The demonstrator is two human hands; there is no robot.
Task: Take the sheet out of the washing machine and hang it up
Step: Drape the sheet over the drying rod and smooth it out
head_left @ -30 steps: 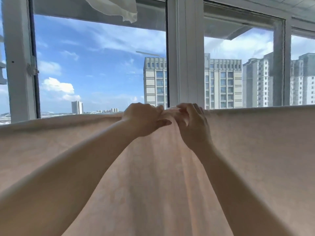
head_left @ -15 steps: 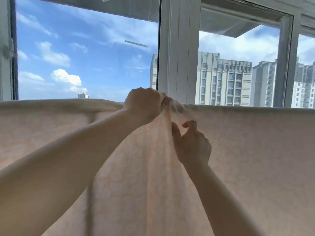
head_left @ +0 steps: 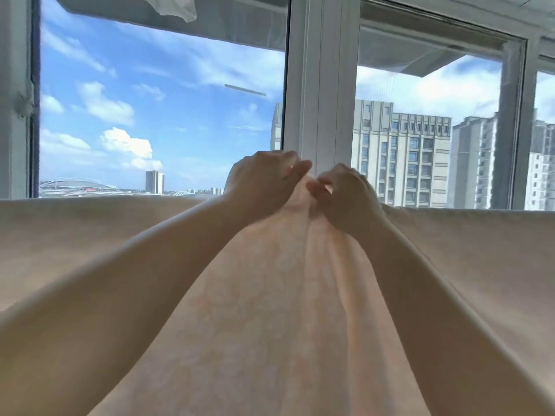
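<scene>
A pale peach sheet (head_left: pixel 270 310) with a faint pattern hangs across the whole width in front of me, its top edge level and draped over a line that I cannot see. My left hand (head_left: pixel 261 181) and my right hand (head_left: pixel 345 199) are side by side at the middle of that top edge. Each pinches a bunch of the cloth, and the fabric between them is gathered into folds that run down toward me. Both forearms stretch up over the sheet.
Behind the sheet stands a large window with a white frame post (head_left: pixel 321 85) in the middle. Through the glass I see sky and tall buildings (head_left: pixel 402 157). A bit of white fabric (head_left: pixel 177 7) hangs at the top left.
My right hand has risen from lower on the sheet back up to the top edge beside my left hand. Both now grip the gathered cloth there.
</scene>
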